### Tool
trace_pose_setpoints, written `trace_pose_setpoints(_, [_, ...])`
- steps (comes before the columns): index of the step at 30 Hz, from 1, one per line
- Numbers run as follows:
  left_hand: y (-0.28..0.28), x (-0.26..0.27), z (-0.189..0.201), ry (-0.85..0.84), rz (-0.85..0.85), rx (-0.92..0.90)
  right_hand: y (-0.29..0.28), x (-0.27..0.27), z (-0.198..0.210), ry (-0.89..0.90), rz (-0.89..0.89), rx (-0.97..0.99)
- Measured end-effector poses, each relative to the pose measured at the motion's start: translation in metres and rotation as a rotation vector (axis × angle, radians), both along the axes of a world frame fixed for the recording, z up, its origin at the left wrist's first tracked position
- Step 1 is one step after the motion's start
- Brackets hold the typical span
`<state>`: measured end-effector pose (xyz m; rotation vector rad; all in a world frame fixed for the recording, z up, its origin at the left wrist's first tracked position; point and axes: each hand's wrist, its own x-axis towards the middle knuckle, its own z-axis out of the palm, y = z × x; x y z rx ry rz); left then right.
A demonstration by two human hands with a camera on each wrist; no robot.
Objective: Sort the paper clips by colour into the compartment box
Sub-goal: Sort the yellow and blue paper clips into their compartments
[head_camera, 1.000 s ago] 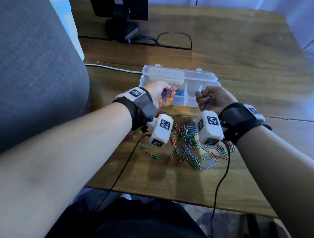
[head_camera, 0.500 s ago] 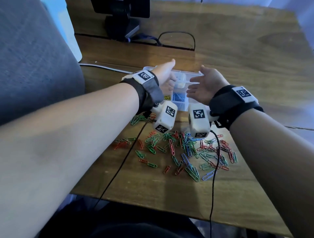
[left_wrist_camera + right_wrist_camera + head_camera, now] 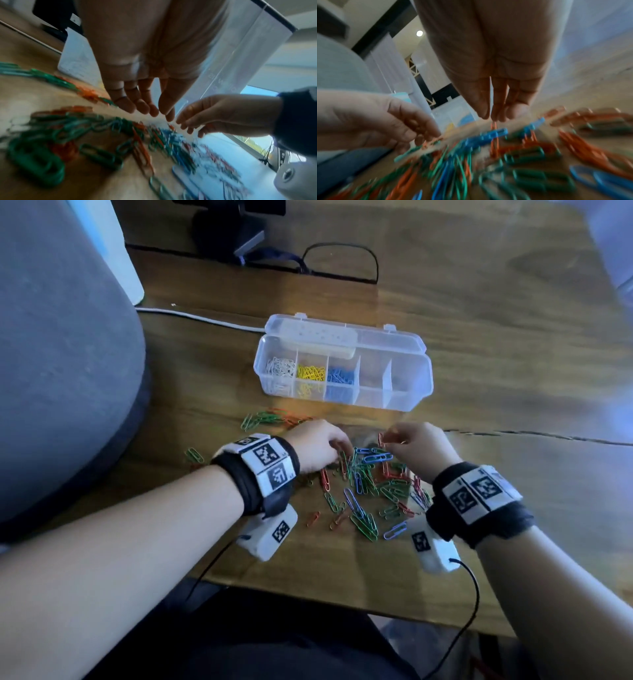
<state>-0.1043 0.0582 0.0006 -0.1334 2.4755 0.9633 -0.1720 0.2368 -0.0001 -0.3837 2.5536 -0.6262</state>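
— Wooden tabletop (image 3: 479, 412): both hands are now withdrawn from the box (image 3: 404, 402) to the clips (image 3: 366, 487).

— Left hand (image 3: 317, 445) loosely curled, empty; right hand (image 3: 419, 445) pinching a red clip (image 3: 381, 438). Blue looks delivered; another round is begun.

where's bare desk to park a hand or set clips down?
Bare wood right of the compartment box, and along the near desk edge below the loose clip pile. Crowded: the pile between left hand and right hand, plus green and orange clips before the box.

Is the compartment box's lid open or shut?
Open: the lid is flipped back behind the compartment box, leaving the compartments uncovered.
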Motion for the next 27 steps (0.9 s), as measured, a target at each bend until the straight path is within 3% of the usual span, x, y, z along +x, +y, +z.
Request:
trace_pose_setpoints(5, [0.015, 0.016, -0.023, 0.035, -0.164, -0.259, 0.003, 0.020, -0.028, 0.139, 0.118, -0.013])
trace_pose_setpoints(14, [0.014, 0.012, -0.017, 0.226, -0.007, -0.290, 0.027, 0.015, -0.023, 0.153, 0.124, -0.025])
trace_pose_setpoints(18, [0.037, -0.010, -0.016, 0.269, -0.012, -0.314, 0.033, 0.014, -0.022, 0.187, 0.013, -0.112])
trace_pose_setpoints(22, [0.046, -0.020, -0.016, 0.187, -0.061, -0.352, 0.042, 0.015, -0.014, 0.175, -0.130, -0.200])
trace_pose_setpoints(27, [0.051, -0.026, -0.014, 0.073, -0.049, -0.362, 0.051, 0.016, -0.015, -0.133, -0.402, -0.558])
